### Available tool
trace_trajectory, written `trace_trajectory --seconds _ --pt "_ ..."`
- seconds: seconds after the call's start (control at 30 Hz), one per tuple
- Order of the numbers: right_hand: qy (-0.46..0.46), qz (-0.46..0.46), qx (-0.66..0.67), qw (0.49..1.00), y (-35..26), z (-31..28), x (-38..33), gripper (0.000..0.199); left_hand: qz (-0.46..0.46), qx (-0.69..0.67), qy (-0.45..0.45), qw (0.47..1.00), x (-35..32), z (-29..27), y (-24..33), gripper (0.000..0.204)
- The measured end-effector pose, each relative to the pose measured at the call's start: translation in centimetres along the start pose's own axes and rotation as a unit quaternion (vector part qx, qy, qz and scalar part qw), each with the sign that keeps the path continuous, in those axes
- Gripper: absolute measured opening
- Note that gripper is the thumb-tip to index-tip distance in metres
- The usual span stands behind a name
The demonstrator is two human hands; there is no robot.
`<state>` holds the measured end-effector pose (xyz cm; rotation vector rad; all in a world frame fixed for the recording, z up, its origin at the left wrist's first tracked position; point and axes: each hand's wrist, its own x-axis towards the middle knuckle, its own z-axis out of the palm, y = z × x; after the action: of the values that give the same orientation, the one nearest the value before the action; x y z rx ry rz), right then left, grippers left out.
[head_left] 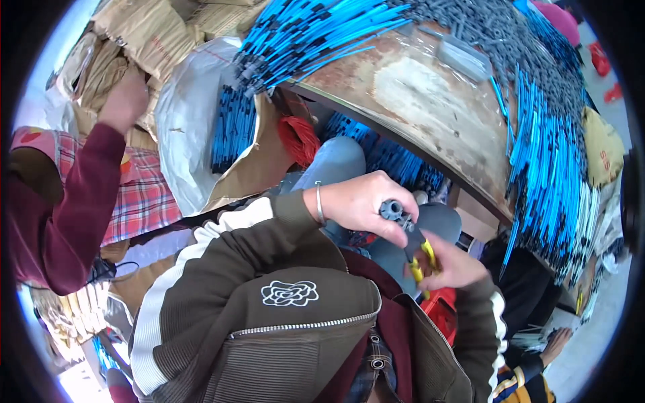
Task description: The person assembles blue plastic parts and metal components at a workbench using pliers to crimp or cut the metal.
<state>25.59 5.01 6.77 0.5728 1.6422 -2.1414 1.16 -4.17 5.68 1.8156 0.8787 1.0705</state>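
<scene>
Above my lap, my left hand (368, 205) is closed with thumb and fingers around a dark grey ribbed plastic piece (391, 210), whose round hollow end faces up. My right hand (457, 264) grips a pair of pliers (428, 255) by its yellow-and-black handles. The metal head of the pliers points up at my left fingers, close beside the grey piece. Whether the jaws touch the piece I cannot tell. My right fingers are partly blurred.
In front stands a worn wooden table (457, 127) bearing blue cable ties (309, 40), a heap of grey plastic parts (470, 27) and a clear plastic box (465, 59). A sack (188, 127) and red cord (299, 140) lie left. A co-worker's arm (87, 195) reaches into brown packaging.
</scene>
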Motion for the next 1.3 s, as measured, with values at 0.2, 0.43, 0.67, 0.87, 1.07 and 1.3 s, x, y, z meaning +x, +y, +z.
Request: trace_trajectory --seconds 0.2,0.43,0.67,0.87,1.07,1.3 --pt "0.246 -0.147 -0.423 0.860 -3.2 1.1 -1.0 0.055 -0.111 -0.061 0.071 0.989 -0.6 -1.4 1.1 0.040" --pt "-0.163 0.018 0.144 0.976 2.4 -0.7 0.7 0.053 0.040 -0.041 0.017 0.998 -0.8 -1.0 -0.7 0.039" --pt "0.185 -0.181 -0.423 0.869 -5.0 1.5 -0.3 0.063 -0.112 -0.063 0.118 0.985 -1.6 -1.7 -0.5 0.039" --pt "-0.153 0.091 0.168 0.970 1.4 0.6 0.7 0.071 0.001 -0.056 0.010 0.998 -1.3 -2.3 -1.0 0.037" --pt "0.191 -0.150 -0.284 0.928 -5.5 0.8 1.8 0.064 -0.139 -0.115 0.102 0.978 -1.0 -5.0 -0.7 0.036" --pt "-0.047 0.161 -0.054 0.984 -5.9 -1.6 1.1 0.071 -0.108 -0.128 0.008 0.986 1.0 -5.9 -0.8 0.037"
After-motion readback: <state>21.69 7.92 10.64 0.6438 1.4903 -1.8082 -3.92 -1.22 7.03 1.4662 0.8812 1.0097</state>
